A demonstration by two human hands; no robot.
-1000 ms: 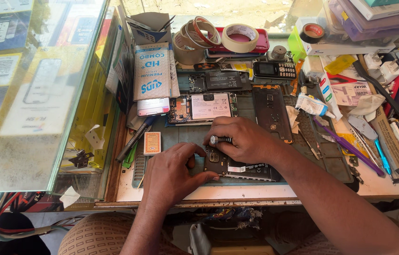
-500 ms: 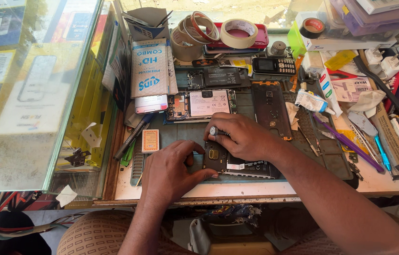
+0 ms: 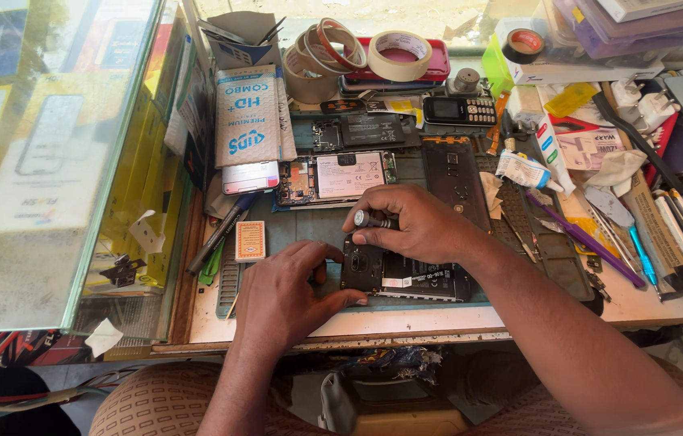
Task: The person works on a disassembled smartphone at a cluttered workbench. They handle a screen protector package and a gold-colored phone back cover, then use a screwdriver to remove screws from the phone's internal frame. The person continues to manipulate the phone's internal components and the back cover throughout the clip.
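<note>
A black opened phone (image 3: 406,276) lies flat on the dark work mat (image 3: 293,226) near the bench's front edge. My left hand (image 3: 285,295) rests on the mat and pinches the phone's left end with thumb and fingers. My right hand (image 3: 410,222) is curled over the phone's top left part and grips a small screwdriver (image 3: 369,219) with a silver cap, its tip pointing down at the phone. The hand hides the tip.
Another opened phone (image 3: 341,178) with a white battery lies just behind. A black back cover (image 3: 454,178), a small keypad phone (image 3: 458,111), tape rolls (image 3: 394,52), a padded envelope (image 3: 246,113), a purple-handled tool (image 3: 588,242) and cluttered parts fill the bench. A glass case (image 3: 50,161) stands left.
Both hands stay on the black phone. The camera view has shifted slightly; my right hand has edged a little over the phone's top with the screwdriver.
</note>
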